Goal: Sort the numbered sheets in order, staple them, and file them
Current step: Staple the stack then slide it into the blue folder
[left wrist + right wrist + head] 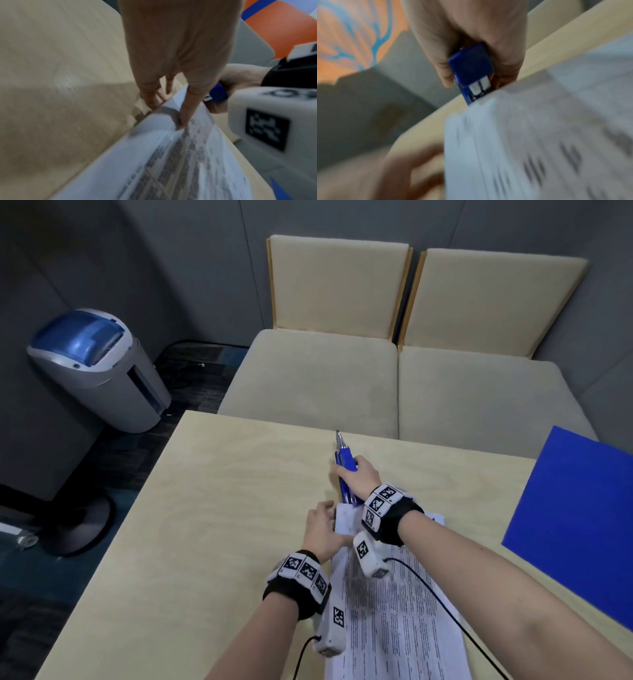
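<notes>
A stack of printed white sheets (394, 604) lies on the wooden table (212, 525), running from the near edge toward the middle. My right hand (359, 477) grips a blue stapler (346, 474) whose mouth sits at the far left corner of the stack (530, 142). In the right wrist view the stapler (472, 70) is wrapped by my fingers and touches the paper edge. My left hand (322, 529) pinches that same corner; the left wrist view shows a finger on top of the sheets (171, 162) and other fingers under the lifted edge.
A blue folder (575, 518) lies at the table's right edge. Two beige chairs (376, 378) stand beyond the far edge. A grey and blue shredder (99, 368) stands on the floor at the left. Cables trail from both wrist cameras over the paper.
</notes>
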The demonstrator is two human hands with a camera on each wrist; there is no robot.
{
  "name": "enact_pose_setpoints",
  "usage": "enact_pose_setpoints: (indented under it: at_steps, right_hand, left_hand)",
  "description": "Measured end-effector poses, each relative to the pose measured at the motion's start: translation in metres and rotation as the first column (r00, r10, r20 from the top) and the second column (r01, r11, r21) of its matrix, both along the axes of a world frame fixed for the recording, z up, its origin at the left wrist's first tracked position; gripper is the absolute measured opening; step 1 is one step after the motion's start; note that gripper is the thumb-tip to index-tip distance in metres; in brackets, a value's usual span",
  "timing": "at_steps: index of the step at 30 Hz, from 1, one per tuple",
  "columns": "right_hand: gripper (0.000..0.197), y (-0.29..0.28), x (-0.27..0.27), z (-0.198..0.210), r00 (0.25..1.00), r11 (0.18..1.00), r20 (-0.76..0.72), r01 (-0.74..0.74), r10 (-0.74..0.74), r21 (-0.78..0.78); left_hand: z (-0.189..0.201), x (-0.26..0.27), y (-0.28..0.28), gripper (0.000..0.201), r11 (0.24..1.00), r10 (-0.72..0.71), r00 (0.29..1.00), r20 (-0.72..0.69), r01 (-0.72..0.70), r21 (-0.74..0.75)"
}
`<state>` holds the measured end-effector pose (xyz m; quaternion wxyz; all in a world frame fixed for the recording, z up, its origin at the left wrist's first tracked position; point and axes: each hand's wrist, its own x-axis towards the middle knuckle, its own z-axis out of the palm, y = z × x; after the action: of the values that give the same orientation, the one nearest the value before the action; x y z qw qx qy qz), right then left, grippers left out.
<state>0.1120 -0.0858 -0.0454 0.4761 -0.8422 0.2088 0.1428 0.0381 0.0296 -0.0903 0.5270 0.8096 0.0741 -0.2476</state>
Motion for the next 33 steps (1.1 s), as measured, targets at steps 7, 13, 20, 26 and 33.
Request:
enact_pose_setpoints:
  at_steps: [7,13,20,26,33]
  right_hand:
    - [0.031,-0.090,-0.018,0.016,0.982,0.952,0.020,0.187,-0.188,-0.241]
    - [0.036,-0.135,-0.078,-0.009,0.969,0.852,-0.119,0.129,-0.218,-0.508]
    - [0.042,-0.128,-0.104,-0.008,0.969,0.802,-0.186,0.020,-0.162,-0.597]
    - [0.069,-0.110,-0.119,0.019,0.994,0.980,0.109,0.016,0.006,-0.199]
    - [0.047,-0.118,-0.185,0.043,0.987,0.694,-0.104,0.159,-0.121,0.702]
  left_hand:
    - [0.000,-0.023,0.017,0.033,0.979,0.191,0.973,-0.132,-0.199,-0.051]
    - [0.015,-0.048,0.032,0.066,0.961,0.272,0.962,0.020,-0.271,-0.062]
    - [0.022,-0.040,0.048,0.065,0.897,0.413,0.910,0.034,-0.400,-0.187]
    - [0.040,-0.019,0.063,0.075,0.907,0.320,0.946,0.050,-0.291,-0.306]
    - [0.094,-0.012,0.007,0.026,0.861,0.245,0.969,0.027,-0.204,-0.466]
